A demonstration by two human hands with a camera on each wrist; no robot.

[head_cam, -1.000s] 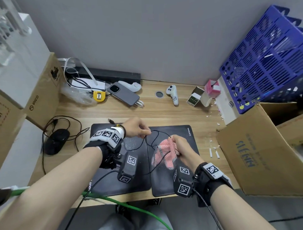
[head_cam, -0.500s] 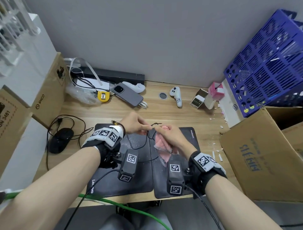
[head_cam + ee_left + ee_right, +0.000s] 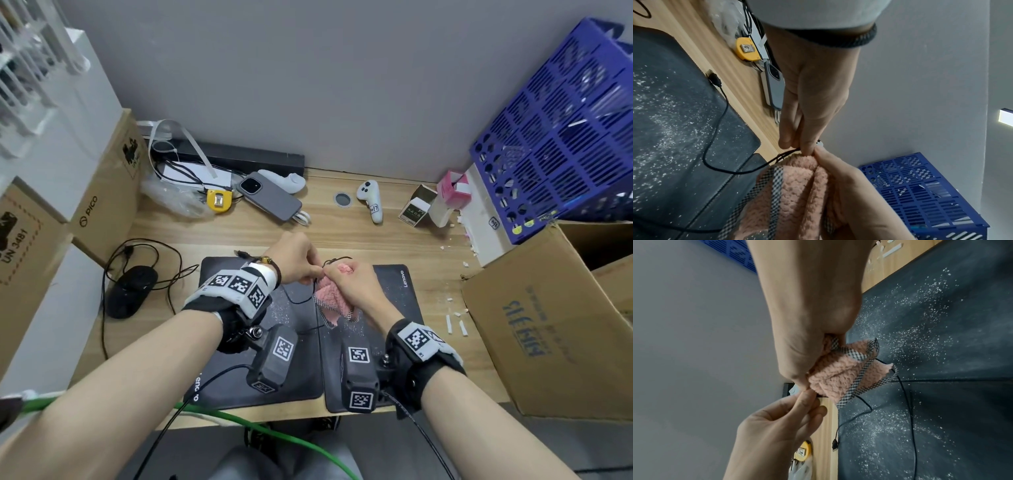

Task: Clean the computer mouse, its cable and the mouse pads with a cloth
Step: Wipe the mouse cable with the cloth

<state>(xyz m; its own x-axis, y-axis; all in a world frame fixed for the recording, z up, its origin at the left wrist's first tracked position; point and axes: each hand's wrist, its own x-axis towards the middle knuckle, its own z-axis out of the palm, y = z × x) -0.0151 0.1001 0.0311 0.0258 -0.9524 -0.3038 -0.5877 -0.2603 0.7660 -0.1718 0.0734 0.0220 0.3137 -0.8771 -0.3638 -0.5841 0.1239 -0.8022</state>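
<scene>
Currently my left hand (image 3: 297, 257) pinches the black mouse cable (image 3: 714, 155); my right hand (image 3: 352, 284) grips the pink cloth (image 3: 833, 376) above the dusty mouse pads (image 3: 387, 298).

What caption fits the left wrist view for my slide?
Left hand pinches the thin black mouse cable beside the fluffy pink cloth gripped by the right hand, above dusty black mouse pads.

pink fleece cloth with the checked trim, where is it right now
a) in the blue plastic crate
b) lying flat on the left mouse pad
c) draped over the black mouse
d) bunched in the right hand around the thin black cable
d: the pink fleece cloth is bunched in the right hand, with the thin black cable running into it beside the left hand, which pinches that cable.
</scene>
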